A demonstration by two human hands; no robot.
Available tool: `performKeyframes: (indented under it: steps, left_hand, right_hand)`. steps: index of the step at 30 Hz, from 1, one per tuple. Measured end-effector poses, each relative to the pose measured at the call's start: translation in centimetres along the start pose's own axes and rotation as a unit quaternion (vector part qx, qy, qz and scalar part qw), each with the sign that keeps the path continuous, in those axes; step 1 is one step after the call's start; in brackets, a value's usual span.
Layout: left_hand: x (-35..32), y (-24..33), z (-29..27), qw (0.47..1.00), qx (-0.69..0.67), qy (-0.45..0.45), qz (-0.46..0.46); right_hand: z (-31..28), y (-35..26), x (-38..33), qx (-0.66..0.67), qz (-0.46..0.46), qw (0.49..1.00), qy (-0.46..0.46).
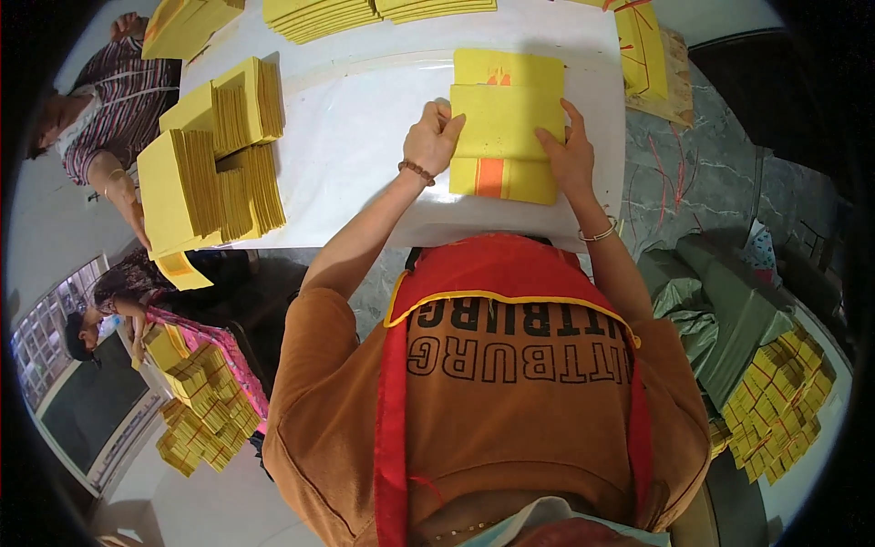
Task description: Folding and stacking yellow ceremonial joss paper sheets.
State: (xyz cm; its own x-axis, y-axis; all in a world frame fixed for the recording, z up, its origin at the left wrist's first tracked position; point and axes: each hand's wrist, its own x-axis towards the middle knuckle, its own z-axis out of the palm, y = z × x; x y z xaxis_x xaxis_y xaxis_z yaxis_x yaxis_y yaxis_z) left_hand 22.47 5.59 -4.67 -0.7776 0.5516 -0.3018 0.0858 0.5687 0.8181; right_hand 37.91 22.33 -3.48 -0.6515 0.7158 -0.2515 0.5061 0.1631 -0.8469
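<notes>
The work area is a white-topped table (365,105) over a grey veined floor (720,137); clock positions refer to the picture, with 12 at its upper edge. Piles of yellow paper (187,187) stand on the table at 10 o'clock, with flat yellow stacks (319,18) near 12. At half past 1 lies a yellow bundle (643,55) with red ties; loose red cords (676,178) are on the floor at 2 o'clock. One co-worker (114,109) is at 10 o'clock, beside the piles. The workpiece, a yellow paper packet (506,123), is at 1 o'clock, over the table's near half: a plain panel crosses its middle, and orange print shows above and below. Whether it bears on the table or is slightly raised cannot be told. The left hand (431,141) grasps the packet's 9 o'clock edge, thumb on the upper face, other fingers partly hidden. The right hand (572,162) holds the 3 o'clock edge, thumb on the face and index finger extended along the side. The step in hand appears to be squaring or folding the packet between both hands. The next move calls for even side pressure, with the panel kept parallel to the layers beneath; uneven thumb force could skew it.
</notes>
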Motion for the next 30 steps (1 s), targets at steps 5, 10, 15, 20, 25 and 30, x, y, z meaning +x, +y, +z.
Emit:
performKeyframes:
  steps: [5, 10, 15, 20, 25, 30]
  left_hand:
    - [-0.6, 3.9, 0.1, 0.920, 0.195, 0.092, 0.326]
    - [-1.1, 3.9, 3.0, 0.871, 0.271, -0.004, 0.410]
    - [-0.7, 2.1, 4.0, 0.836, 0.375, -0.012, 0.399]
    - [-0.6, 2.0, 4.2, 0.830, 0.387, -0.016, 0.401]
    - [-0.7, 1.7, 4.1, 0.837, 0.374, -0.015, 0.399]
    - [-0.6, 2.3, 2.4, 0.819, 0.336, -0.090, 0.457]
  right_hand:
    - [0.0, 0.5, 0.1, -0.007, -0.006, 1.000, 0.004]
    - [-0.3, -0.5, -0.2, -0.018, 0.021, 1.000, -0.005]
    - [0.1, 0.0, -0.7, -0.146, -0.051, 0.987, 0.035]
    - [0.2, 1.3, -3.9, -0.341, -0.282, 0.895, 0.048]
    - [0.3, 2.7, -5.4, -0.385, -0.312, 0.866, -0.066]
    - [0.2, 2.5, -5.3, -0.364, -0.304, 0.877, -0.074]
